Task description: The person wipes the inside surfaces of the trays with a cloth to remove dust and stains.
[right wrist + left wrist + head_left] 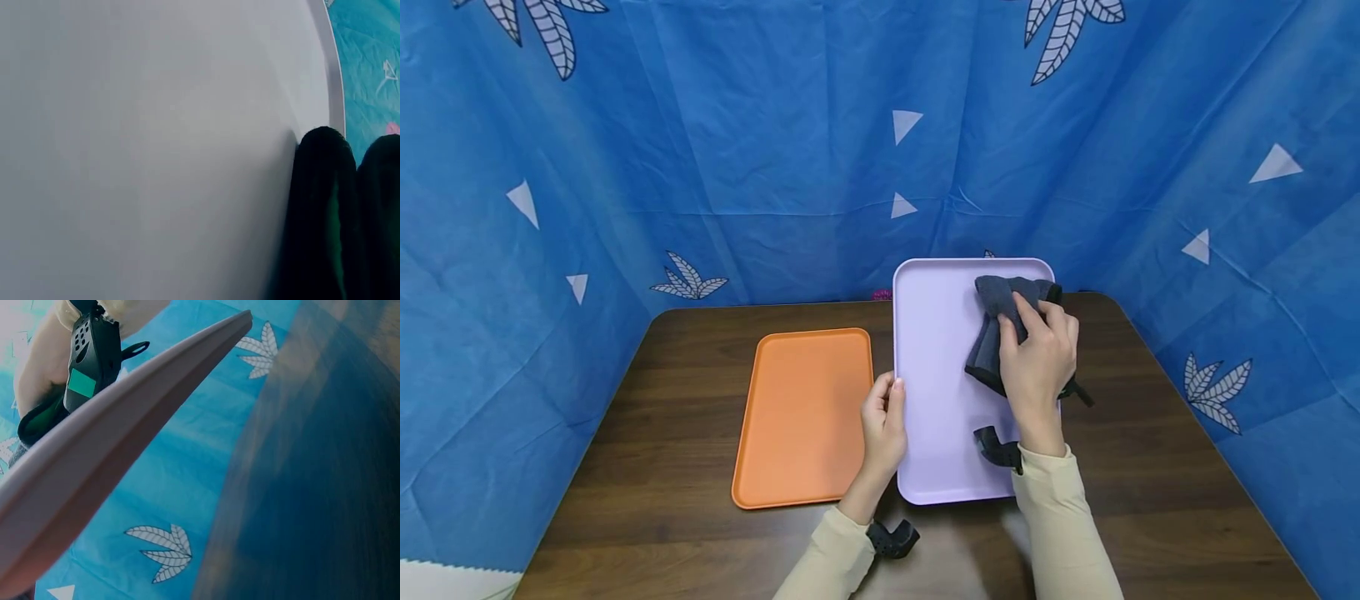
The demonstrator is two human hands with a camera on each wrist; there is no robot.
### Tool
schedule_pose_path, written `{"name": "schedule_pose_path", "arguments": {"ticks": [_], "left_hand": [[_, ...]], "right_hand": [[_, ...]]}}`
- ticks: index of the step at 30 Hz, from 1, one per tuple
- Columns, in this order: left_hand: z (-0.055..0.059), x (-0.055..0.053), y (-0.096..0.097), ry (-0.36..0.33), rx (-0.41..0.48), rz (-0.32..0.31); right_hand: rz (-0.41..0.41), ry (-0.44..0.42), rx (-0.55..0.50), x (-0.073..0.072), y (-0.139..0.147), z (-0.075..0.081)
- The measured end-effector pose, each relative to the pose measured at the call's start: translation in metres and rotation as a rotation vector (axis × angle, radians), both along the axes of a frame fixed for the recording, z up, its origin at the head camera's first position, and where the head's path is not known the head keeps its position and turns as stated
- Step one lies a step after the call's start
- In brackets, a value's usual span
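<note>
A lavender tray (936,400) is held up off the table, tilted toward the head camera. My left hand (883,425) grips its left edge, thumb on the front face. In the left wrist view the tray's rim (125,425) cuts across at a slant. With bent fingers my right hand (1041,350) holds a folded dark grey cloth (992,308) against the upper right of the tray's face. The cloth (319,212) looks nearly black in the right wrist view, lying on the tray surface (156,137) close to the raised rim.
An orange tray (805,417) lies flat on the brown wooden table (655,433), left of the lavender one. Blue curtains (760,150) with leaf and triangle prints hang behind the table and at both sides. Each wrist wears a black camera mount (895,540).
</note>
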State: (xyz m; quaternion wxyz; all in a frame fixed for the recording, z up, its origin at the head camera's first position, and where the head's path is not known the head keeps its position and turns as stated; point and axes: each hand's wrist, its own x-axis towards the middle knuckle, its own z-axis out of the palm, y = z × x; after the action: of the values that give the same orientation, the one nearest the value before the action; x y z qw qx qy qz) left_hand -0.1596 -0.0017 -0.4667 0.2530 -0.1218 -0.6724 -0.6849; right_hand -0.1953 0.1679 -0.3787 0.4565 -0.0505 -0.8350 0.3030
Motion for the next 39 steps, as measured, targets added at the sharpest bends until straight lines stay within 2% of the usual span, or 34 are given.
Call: {"name": "schedule_pose_path", "arguments": {"ticks": [10,13,15,20,23,28,35,39], "left_hand": [[0.000,0.001,0.001,-0.004,0.003,-0.007],[0.005,0.003,0.001,-0.011,0.006,-0.016],[0.012,0.006,0.000,-0.008,0.007,-0.022],[0.030,0.014,-0.003,-0.005,0.002,-0.034],[0.033,0.015,-0.004,-0.010,0.002,-0.031],[0.032,0.015,-0.003,0.003,-0.004,-0.017],[0.031,0.013,-0.003,0.037,-0.010,-0.009],[0.031,0.013,-0.003,0.044,-0.004,-0.011]], "right_hand": [[-0.007,0.048,-0.057,0.000,-0.007,-0.007],[0.009,0.060,-0.048,0.001,-0.009,-0.008],[0.029,0.064,-0.037,0.002,-0.011,-0.008],[0.082,0.067,0.008,0.004,-0.019,-0.010],[0.104,0.073,0.035,0.006,-0.025,-0.011],[0.146,0.102,0.090,0.009,-0.037,-0.012],[0.257,0.122,0.231,0.017,-0.058,-0.014],[0.272,0.121,0.292,0.021,-0.067,-0.015]]}}
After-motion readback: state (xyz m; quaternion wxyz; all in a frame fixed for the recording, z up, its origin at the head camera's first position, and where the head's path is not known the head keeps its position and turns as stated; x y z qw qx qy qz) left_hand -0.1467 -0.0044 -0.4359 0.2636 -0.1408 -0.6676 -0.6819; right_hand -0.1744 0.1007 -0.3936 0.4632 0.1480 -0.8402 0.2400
